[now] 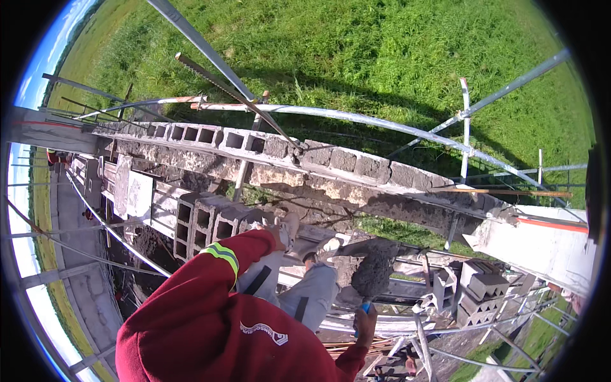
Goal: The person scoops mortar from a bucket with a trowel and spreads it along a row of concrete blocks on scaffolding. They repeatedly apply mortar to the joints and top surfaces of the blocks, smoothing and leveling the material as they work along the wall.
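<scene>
My right hand (365,326) grips the blue handle of a trowel (373,272), whose blade carries a heap of grey mortar, low at the centre right. My left arm, in a red sleeve with a reflective band, reaches forward. My left hand (279,237) is mostly hidden past the cuff, close to the stacked hollow concrete blocks (207,219); its fingers do not show. Beyond runs a concrete block wall (344,162) with rough mortar joints. My grey trouser legs and shoes (326,245) stand on the scaffold planks.
Metal scaffold tubes (356,118) and a rebar rod (235,92) cross above the wall. More blocks (480,286) are piled at the right by a white concrete beam (541,245). Grass lies far below, and a mortar pile (149,242) sits at the left.
</scene>
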Tool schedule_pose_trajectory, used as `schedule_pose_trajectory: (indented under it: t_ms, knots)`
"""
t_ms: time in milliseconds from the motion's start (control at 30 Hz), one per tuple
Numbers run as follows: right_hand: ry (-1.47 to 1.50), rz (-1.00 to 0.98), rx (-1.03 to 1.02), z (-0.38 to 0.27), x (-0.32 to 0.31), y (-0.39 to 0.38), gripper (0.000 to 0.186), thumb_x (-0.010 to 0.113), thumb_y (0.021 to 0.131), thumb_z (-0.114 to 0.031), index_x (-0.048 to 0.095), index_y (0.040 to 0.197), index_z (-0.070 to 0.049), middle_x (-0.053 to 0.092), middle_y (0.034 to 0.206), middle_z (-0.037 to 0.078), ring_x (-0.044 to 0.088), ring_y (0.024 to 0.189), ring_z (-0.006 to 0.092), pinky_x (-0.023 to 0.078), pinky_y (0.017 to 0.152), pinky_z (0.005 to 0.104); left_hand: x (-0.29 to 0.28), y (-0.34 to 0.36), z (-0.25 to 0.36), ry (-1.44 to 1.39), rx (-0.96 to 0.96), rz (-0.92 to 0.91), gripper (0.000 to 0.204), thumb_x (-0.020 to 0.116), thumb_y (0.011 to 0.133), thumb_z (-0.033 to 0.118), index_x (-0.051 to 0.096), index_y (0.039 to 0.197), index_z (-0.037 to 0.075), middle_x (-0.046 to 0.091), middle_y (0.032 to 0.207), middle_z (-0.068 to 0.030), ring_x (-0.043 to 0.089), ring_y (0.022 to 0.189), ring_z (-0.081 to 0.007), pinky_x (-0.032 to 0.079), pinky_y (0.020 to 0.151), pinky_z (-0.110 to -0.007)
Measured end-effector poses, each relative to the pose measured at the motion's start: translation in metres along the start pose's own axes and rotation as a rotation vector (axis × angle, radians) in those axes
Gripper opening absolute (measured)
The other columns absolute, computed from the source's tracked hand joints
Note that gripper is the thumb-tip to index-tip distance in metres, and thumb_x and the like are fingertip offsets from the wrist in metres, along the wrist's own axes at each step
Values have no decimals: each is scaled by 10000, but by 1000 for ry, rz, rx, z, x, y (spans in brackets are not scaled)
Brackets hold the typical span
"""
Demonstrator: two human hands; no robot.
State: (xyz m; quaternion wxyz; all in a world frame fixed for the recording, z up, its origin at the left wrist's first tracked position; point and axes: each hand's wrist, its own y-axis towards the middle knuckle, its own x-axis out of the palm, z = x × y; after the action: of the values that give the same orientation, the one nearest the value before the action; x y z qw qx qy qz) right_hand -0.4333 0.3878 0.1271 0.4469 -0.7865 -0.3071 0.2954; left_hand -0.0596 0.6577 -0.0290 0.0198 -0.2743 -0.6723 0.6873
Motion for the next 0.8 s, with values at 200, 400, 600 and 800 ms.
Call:
schedule_pose_trajectory:
  t_ms: [200,400,600,800]
  knots:
    - [-510,-390,-299,-139,109,52,188,694,896,-201,600,1023,-98,531,702,-24,489,542,77,408,478,281,11,-7,4,-235,-110,3,1371,808,800,565,-110,1723,136,49,1728,-399,196,1559,-630,282,1235,-695]
    - [-429,-703,-53,-225,308,157,124,632,981,-243,586,958,-129,516,669,-39,473,479,82,380,423,280,41,-41,-16,-552,-191,46,1305,823,794,505,-41,1740,256,22,1793,-240,169,1625,-493,229,1159,-831]
    - [-894,-458,-825,-282,479,239,303,626,961,-300,622,1076,-20,639,814,116,604,663,266,468,574,414,81,-78,-35,-731,-235,19,1211,789,869,522,17,1742,192,113,1785,-240,197,1627,-471,256,1198,-764]
    - [-1430,-69,-1240,-283,567,264,407,661,970,-275,646,1250,21,732,1015,301,724,968,480,565,828,572,123,-96,-43,-868,-281,-96,1236,793,869,484,-34,1739,189,88,1787,-245,195,1623,-481,227,1221,-752]
